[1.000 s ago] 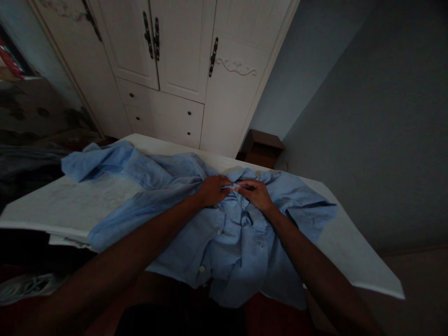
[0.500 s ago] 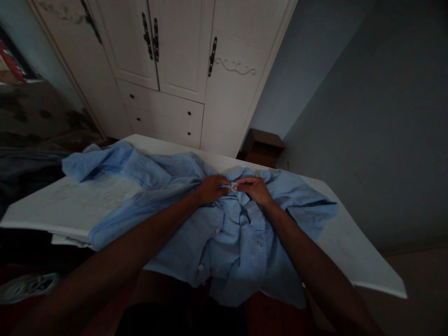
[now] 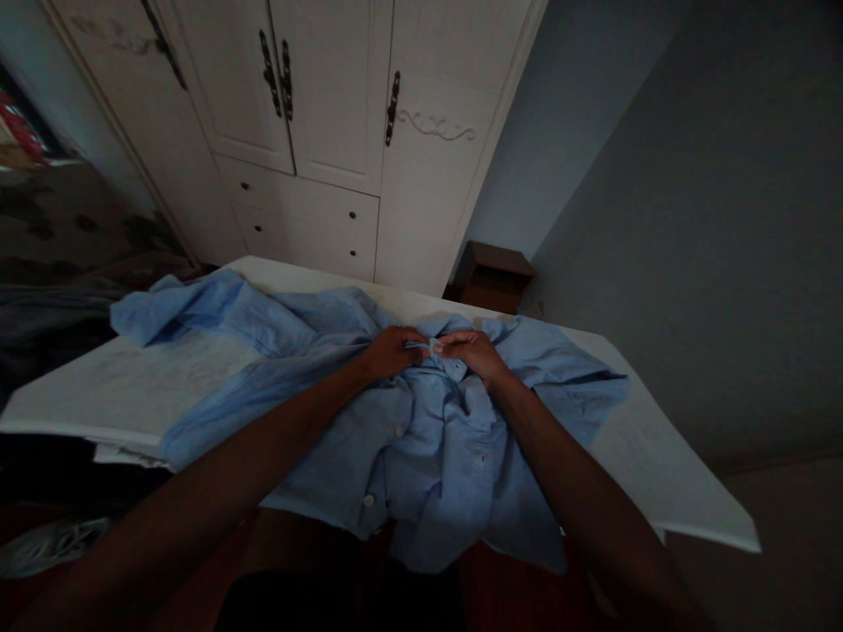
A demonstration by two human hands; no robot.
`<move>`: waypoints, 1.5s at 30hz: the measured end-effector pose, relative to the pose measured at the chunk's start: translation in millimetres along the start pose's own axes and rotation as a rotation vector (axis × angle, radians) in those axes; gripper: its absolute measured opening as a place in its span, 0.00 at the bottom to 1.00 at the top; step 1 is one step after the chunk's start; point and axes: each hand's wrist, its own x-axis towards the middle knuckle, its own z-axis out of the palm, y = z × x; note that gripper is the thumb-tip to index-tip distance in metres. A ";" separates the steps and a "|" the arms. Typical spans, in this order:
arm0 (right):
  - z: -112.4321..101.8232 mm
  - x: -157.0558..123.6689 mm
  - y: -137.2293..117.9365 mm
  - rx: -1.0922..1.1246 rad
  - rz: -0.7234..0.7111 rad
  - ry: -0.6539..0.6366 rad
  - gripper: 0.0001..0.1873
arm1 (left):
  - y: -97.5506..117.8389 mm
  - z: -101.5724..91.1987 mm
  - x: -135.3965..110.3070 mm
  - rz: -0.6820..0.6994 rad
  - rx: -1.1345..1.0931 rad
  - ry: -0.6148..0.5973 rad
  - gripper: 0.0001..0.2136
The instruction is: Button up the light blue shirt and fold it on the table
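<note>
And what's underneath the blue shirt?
A white tabletop, visible left and right of the blue shirt. The shirt covers its middle and part of the near edge; anything there can't be seen.

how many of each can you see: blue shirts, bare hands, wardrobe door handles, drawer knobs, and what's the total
Shirt: 1
Hands: 2
Handles: 4
Knobs: 4
Total: 11
</note>
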 end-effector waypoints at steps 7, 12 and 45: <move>-0.7 4.2 8.6 -0.077 -0.169 -0.075 0.12 | 6.9 1.3 -3.9 0.005 0.156 0.027 0.14; -2.1 3.4 9.9 -0.125 -0.234 -0.120 0.13 | 9.7 2.9 -3.8 -0.030 0.179 0.046 0.15; 15.1 -7.6 9.9 -0.173 -0.370 0.076 0.15 | 24.8 8.5 -6.4 -0.066 0.194 0.124 0.14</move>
